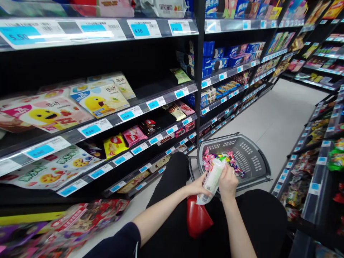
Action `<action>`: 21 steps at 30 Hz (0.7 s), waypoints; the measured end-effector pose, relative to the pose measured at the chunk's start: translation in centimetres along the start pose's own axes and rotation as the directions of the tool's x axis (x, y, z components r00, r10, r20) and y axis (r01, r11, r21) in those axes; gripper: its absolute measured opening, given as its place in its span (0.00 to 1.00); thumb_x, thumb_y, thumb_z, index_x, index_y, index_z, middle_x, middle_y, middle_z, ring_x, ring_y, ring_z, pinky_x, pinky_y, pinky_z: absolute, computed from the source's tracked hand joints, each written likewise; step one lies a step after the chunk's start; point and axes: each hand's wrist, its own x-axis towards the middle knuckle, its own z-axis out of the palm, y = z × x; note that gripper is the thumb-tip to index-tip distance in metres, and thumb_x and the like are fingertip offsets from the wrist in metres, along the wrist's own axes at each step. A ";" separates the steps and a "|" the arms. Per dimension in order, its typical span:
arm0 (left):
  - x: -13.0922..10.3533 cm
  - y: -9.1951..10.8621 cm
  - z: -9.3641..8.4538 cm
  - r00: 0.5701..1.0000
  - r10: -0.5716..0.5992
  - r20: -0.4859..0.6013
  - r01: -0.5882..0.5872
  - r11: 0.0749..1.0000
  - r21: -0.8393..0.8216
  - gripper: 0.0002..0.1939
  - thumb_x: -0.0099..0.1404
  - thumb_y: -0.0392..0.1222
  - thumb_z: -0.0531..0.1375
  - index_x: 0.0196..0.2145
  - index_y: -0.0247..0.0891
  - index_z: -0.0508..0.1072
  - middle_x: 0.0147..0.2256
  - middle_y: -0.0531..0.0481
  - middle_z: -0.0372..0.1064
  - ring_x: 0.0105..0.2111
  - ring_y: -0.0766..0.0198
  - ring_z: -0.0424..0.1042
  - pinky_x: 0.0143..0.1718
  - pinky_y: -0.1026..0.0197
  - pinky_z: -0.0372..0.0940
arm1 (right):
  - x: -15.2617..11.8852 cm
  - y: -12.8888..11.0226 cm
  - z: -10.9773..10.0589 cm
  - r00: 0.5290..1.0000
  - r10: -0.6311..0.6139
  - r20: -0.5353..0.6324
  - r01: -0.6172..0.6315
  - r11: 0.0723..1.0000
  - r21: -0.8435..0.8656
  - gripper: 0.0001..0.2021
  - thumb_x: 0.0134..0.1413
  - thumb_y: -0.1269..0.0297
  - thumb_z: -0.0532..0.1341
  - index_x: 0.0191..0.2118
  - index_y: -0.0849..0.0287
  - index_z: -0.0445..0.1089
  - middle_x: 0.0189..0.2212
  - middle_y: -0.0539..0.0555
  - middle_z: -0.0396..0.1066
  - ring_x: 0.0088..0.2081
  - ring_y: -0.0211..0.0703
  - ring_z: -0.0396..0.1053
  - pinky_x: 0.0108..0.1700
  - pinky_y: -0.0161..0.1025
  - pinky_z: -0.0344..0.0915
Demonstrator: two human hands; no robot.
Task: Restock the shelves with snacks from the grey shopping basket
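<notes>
Between my two hands is a pale, plastic-wrapped snack packet (213,181), held tilted over the near side of a grey shopping basket (248,152). My left hand (197,188) wraps round its lower left side, thumb across the front. With closed fingers, my right hand (228,181) grips the packet's upper right edge. Small colourful wrapped sweets (233,161) lie in the basket, partly hidden behind the packet. Just below my left hand, a glossy red object (197,218) rests against my dark clothing; I cannot tell its kind.
A shelf unit (161,104) with snack packets and price tags runs along the left. More blue biscuit boxes (223,62) stand farther down it. Low racks of packaged goods (298,179) line the right. Pale floor (279,107) stretches between them beyond the basket.
</notes>
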 end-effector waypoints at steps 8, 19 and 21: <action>0.0 -0.2 0.0 0.999 0.048 -0.026 -0.049 0.998 -0.041 0.61 0.35 0.31 0.71 0.63 0.36 0.42 0.58 0.39 0.53 0.57 0.50 0.54 0.58 0.52 0.49 | -0.1 -1.9 0.0 0.995 0.089 -0.055 -0.072 0.965 0.252 0.14 0.58 0.57 0.48 0.31 0.59 0.65 0.28 0.56 0.67 0.32 0.46 0.64 0.35 0.40 0.59; 0.0 -0.1 -0.1 0.997 -0.046 0.066 0.056 0.987 -0.151 0.44 0.33 0.32 0.71 0.51 0.36 0.63 0.42 0.45 0.70 0.39 0.53 0.70 0.40 0.57 0.65 | -0.2 -0.9 1.6 0.969 0.196 0.153 -0.247 0.814 0.525 0.17 0.54 0.50 0.51 0.24 0.57 0.57 0.19 0.46 0.56 0.24 0.38 0.56 0.27 0.35 0.55; -0.1 0.1 -0.2 0.987 -0.082 0.135 0.107 0.977 -0.186 0.43 0.33 0.32 0.71 0.49 0.35 0.65 0.40 0.45 0.71 0.35 0.57 0.71 0.38 0.58 0.65 | 0.0 -0.4 1.8 0.951 0.203 0.233 -0.300 0.787 0.539 0.20 0.55 0.47 0.49 0.23 0.58 0.56 0.18 0.46 0.55 0.22 0.37 0.54 0.24 0.34 0.52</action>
